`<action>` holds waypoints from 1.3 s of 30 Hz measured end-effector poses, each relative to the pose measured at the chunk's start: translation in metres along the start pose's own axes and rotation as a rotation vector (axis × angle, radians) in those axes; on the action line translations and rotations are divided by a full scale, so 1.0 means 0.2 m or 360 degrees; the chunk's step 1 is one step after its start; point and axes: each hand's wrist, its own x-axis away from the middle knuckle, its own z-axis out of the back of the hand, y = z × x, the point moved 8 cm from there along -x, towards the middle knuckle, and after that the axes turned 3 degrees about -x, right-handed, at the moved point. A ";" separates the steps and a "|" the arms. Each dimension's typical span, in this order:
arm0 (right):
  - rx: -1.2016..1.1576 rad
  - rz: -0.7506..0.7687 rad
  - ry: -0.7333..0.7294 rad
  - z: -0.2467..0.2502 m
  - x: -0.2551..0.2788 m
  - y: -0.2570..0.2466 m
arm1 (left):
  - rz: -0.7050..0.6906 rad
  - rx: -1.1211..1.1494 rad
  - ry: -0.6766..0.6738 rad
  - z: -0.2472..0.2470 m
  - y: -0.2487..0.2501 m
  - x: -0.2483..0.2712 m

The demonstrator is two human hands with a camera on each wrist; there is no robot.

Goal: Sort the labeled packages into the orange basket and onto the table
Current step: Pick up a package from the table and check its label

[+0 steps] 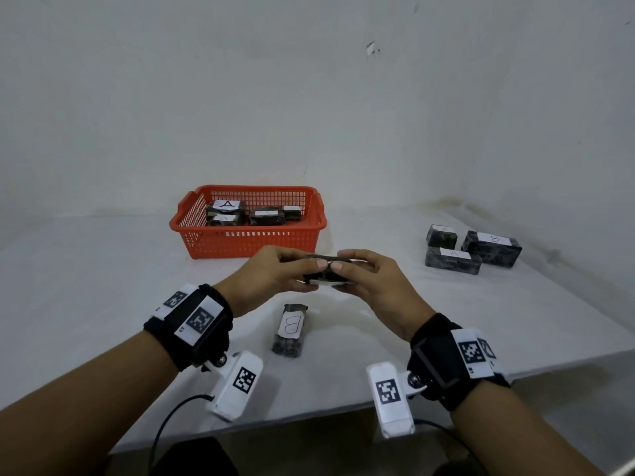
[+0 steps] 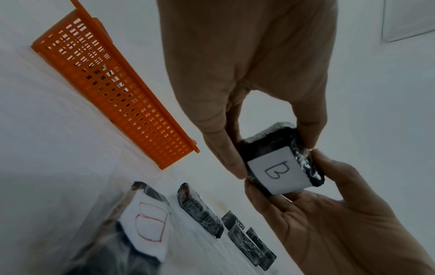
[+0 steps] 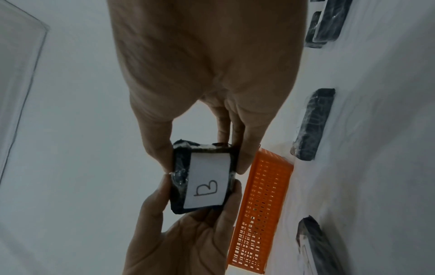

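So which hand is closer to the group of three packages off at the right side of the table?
Right. The right hand holds the B package over the table's middle, on the side facing the group of three packages. The left hand grips that package's other end, nearer the orange basket.

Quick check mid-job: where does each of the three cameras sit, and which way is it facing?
Head: on the head, facing forward and down at the table, orange basket, both forearms and hands.
Left wrist: under the left hand, looking along its fingers at the held B package.
Right wrist: under the right hand, looking at the same package.
Shared: both wrist views show the B label, both hands and the basket.
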 end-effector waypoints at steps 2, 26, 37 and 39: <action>0.0034 0.0034 0.0047 0.01 -0.02 0.00 | 0.0014 0.0057 -0.0033 -0.01 -0.01 0.01; 0.0089 -0.0055 -0.0102 -0.05 -0.11 -0.01 | -0.0030 -0.0072 0.0149 0.10 -0.01 -0.03; 0.0090 -0.0038 -0.0096 -0.01 -0.10 -0.01 | -0.0058 -0.0081 0.0172 0.08 0.01 -0.04; 0.0083 -0.0059 -0.0097 0.00 -0.09 0.01 | -0.0047 -0.0101 0.0184 0.08 0.01 -0.04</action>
